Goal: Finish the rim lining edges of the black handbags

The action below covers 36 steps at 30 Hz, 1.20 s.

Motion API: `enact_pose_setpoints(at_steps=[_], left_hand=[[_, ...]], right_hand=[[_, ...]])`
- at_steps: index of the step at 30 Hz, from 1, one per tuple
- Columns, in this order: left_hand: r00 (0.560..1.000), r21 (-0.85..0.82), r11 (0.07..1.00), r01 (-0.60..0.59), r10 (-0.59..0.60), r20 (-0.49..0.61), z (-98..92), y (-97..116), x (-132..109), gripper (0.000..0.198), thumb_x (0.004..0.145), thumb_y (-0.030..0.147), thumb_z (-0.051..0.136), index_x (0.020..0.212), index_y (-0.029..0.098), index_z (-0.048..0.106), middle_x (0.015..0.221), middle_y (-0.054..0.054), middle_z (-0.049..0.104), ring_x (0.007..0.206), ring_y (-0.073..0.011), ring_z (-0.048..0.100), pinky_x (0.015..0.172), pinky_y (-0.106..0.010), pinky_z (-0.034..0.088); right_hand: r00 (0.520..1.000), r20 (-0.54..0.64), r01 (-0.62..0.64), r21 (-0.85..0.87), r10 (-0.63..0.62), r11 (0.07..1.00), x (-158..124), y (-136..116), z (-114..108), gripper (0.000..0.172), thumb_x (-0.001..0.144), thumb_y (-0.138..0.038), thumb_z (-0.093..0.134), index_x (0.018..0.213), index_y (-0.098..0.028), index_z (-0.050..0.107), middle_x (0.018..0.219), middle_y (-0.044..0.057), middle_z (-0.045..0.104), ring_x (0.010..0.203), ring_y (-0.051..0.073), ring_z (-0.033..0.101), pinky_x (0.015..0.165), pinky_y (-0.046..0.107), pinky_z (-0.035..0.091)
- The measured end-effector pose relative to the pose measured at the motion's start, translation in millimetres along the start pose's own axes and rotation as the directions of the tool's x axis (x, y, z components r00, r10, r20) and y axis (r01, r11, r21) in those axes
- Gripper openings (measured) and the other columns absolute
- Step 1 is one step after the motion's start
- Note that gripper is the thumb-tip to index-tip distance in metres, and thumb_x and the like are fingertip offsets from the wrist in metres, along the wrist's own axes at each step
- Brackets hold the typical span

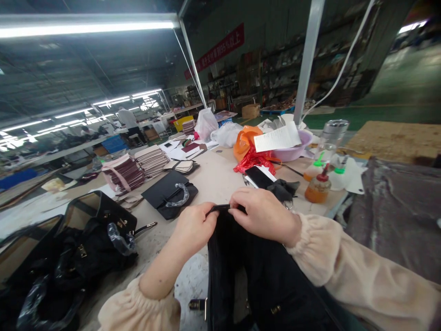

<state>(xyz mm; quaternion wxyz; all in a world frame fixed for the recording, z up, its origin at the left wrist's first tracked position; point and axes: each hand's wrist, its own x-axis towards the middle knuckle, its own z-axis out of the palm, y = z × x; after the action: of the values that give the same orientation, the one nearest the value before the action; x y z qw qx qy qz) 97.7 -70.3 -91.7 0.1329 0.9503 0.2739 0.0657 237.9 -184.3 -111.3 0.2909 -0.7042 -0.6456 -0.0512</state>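
A black bag [275, 271] with gold-coloured fittings stands close in front of me, its opening facing up. My left hand [195, 227] pinches the far edge of the opening between thumb and fingers. A short way to the right, my right hand [263, 212] grips the same edge, thumb below and fingers on top. A short dark stretch of the edge shows between the two hands. The inside of the bag is mostly in shadow. A buckled strap end [198, 304] sticks out at its left side.
More black bags [93, 243] with plastic-wrapped handles crowd the left. A flat black bag piece [168, 191] lies beyond my left hand, near stacked maroon pieces [124, 174]. Glue bottles [317, 187], a phone [259, 177], and a purple basin [292, 149] stand at the right back.
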Motion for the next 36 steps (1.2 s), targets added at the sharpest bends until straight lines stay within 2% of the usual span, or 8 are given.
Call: enact_pose_setpoints(at_steps=[8,12,19,23,28,36], left_hand=[[1.000,0.004,1.000,-0.018,0.018,-0.007,1.3,-2.3,-1.0,0.021,0.084,0.030,0.044,0.076,0.020,0.060,0.065,0.000,0.060,0.062,-0.0136,0.053,0.056,-0.023,0.031],[1.000,-0.033,0.999,-0.023,0.022,-0.011,1.4,-0.7,-2.2,0.019,0.083,0.030,0.044,0.081,0.021,0.061,0.067,0.001,0.060,0.063,-0.0137,0.053,0.058,-0.023,0.033],[0.999,-0.100,0.994,-0.036,0.035,-0.015,3.9,0.6,-1.9,0.020,0.084,0.028,0.044,0.084,0.021,0.062,0.071,0.000,0.062,0.066,-0.0136,0.055,0.061,-0.023,0.036],[0.999,-0.143,0.989,-0.036,0.034,-0.020,4.9,0.8,-2.4,0.019,0.083,0.027,0.045,0.085,0.020,0.063,0.072,0.000,0.064,0.066,-0.0133,0.056,0.062,-0.023,0.037],[0.999,-0.216,0.976,-0.037,0.036,-0.009,7.0,-0.5,-2.5,0.021,0.083,0.027,0.044,0.085,0.020,0.064,0.073,0.001,0.065,0.067,-0.0136,0.057,0.061,-0.023,0.038],[1.000,-0.272,0.962,-0.029,0.029,-0.003,6.7,-2.9,-1.6,0.024,0.084,0.029,0.045,0.089,0.019,0.066,0.075,0.001,0.066,0.069,-0.0141,0.057,0.063,-0.023,0.039]], right_hand=[[0.999,-0.024,-0.024,-0.048,0.023,0.999,1.3,0.6,-1.0,0.010,0.080,-0.021,0.055,0.073,-0.017,0.061,0.074,0.001,0.061,0.070,0.013,0.054,0.064,0.024,0.035],[0.997,0.006,0.079,-0.030,-0.079,0.996,-1.9,5.4,-1.7,0.012,0.082,-0.021,0.053,0.075,-0.017,0.063,0.077,0.002,0.062,0.073,0.013,0.055,0.066,0.024,0.037],[0.971,0.009,0.239,0.065,-0.240,0.969,-4.8,10.6,-7.4,0.014,0.083,-0.022,0.056,0.087,-0.017,0.067,0.091,0.004,0.066,0.085,0.015,0.057,0.082,0.028,0.040],[0.959,0.012,0.280,0.078,-0.282,0.957,-3.1,12.3,-8.5,0.012,0.082,-0.025,0.059,0.086,-0.018,0.068,0.090,0.004,0.066,0.085,0.016,0.057,0.083,0.030,0.040],[0.967,-0.003,0.253,0.113,-0.254,0.961,-0.7,14.5,-2.3,0.012,0.084,-0.023,0.057,0.081,-0.018,0.067,0.087,0.004,0.065,0.083,0.014,0.058,0.078,0.027,0.041],[0.997,-0.019,0.075,0.131,-0.073,0.989,-0.5,8.6,1.3,0.011,0.081,-0.021,0.056,0.074,-0.017,0.064,0.076,0.001,0.062,0.074,0.013,0.056,0.069,0.023,0.040]])
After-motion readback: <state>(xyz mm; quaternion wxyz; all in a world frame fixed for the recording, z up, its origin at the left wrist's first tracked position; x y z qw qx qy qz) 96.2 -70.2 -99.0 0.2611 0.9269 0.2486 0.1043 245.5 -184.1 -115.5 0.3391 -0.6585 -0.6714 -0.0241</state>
